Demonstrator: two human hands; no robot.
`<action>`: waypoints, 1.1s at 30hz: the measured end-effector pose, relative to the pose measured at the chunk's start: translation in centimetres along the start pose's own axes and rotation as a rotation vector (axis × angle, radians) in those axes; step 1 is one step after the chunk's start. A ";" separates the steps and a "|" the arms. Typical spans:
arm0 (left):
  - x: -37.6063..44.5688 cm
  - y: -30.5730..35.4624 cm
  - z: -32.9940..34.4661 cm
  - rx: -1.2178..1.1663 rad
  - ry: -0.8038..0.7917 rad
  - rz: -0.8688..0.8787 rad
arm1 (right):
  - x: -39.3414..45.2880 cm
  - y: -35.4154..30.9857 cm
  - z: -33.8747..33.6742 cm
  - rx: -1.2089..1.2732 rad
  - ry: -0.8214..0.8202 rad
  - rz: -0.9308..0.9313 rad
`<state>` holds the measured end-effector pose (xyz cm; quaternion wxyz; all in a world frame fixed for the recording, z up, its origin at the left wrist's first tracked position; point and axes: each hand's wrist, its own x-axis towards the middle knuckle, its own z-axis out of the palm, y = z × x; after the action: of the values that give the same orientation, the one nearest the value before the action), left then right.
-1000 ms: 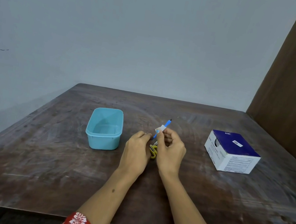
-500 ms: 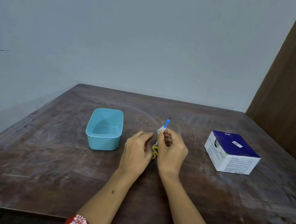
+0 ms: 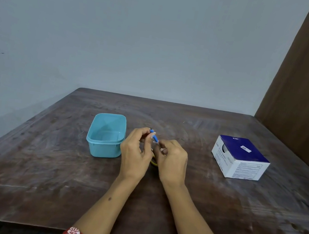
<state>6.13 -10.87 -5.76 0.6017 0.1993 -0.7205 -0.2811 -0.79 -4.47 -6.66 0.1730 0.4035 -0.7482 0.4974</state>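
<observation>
Head view, one person at a dark brown wooden table [image 3: 196, 203]. Small blue plastic stick [image 3: 154, 136]: held above table centre, tilted, between both hands. Left hand [image 3: 136, 152]: fingertips pinch its upper end. Right hand [image 3: 173, 159]: curled fingers pinch its lower end. Yellow piece [image 3: 153, 162]: beneath the hands, mostly hidden. Light blue rectangular plastic tub [image 3: 106, 135]: just left of the hands. Dark blue and white cardboard box [image 3: 240, 158]: well apart, right.

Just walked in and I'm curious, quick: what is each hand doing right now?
Left hand: pinches the far end of the small blue piece.
Right hand: fingers curled, pinches the near end of the same piece.
</observation>
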 end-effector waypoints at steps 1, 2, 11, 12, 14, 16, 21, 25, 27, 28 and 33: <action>0.0 0.0 0.0 0.000 -0.004 0.000 | 0.0 0.1 0.0 -0.023 -0.015 0.021; 0.0 0.0 0.0 0.004 -0.011 0.004 | 0.0 0.2 0.0 -0.045 -0.016 0.024; 0.1 0.1 -0.1 0.034 -0.022 0.037 | 0.0 0.2 0.0 -0.081 -0.053 0.057; 0.0 0.1 -0.1 0.031 -0.020 0.036 | 0.0 0.3 0.0 -0.094 -0.057 0.067; 0.1 0.0 -0.1 0.035 -0.023 0.033 | 0.1 0.0 -0.1 -0.067 -0.025 0.014; 0.0 0.0 -0.1 0.042 -0.030 0.037 | 0.1 -0.5 -0.1 -0.036 0.012 -0.060; 0.1 0.0 -0.1 0.048 -0.030 0.055 | -0.1 -0.1 0.0 -0.074 -0.048 0.056; 0.0 0.0 -0.1 0.042 -0.031 0.055 | 0.0 -0.3 -0.2 -0.064 -0.039 0.037; 0.0 0.0 -0.2 0.035 -0.024 0.050 | -0.1 -0.7 -0.2 -0.034 -0.002 -0.054; 0.0 0.0 -0.2 0.031 -0.019 0.048 | -0.2 -0.8 -0.2 -0.030 0.010 -0.069; 0.0 0.0 -0.1 0.013 -0.001 0.039 | -0.1 0.1 0.2 -0.106 -0.088 0.098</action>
<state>6.23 -10.88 -5.74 0.6056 0.1890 -0.7263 -0.2646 -0.79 -4.55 -6.84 0.1366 0.3782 -0.7991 0.4469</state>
